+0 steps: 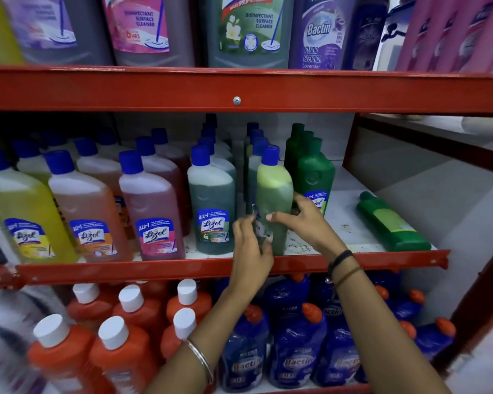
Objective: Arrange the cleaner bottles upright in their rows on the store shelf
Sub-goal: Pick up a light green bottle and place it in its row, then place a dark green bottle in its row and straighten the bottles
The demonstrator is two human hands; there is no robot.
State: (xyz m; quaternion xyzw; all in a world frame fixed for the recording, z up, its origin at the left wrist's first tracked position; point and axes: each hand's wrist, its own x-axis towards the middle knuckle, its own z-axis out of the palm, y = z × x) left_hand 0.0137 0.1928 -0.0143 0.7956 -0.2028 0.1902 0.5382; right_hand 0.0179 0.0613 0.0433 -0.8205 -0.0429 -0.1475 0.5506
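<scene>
A green cleaner bottle (275, 191) with a blue cap stands upright at the front of the middle shelf (199, 268). Both hands hold it: my left hand (249, 251) grips its lower left side, and my right hand (302, 220) wraps its right side. Its label is turned partly sideways and blurred. Rows of upright blue-capped bottles, yellow (23, 206), orange (88, 206), pink (151, 206) and green (212, 203), fill the shelf to the left. Behind my right hand stands a row of dark green bottles (315, 172). One dark green bottle (390, 223) lies on its side at the shelf's right end.
Bare white shelf board lies between the held bottle and the lying bottle. Large cleaner bottles (251, 29) fill the top shelf. The bottom shelf holds orange bottles with white caps (125, 336) and blue bottles with orange caps (296, 345). A red upright (350, 143) bounds the right side.
</scene>
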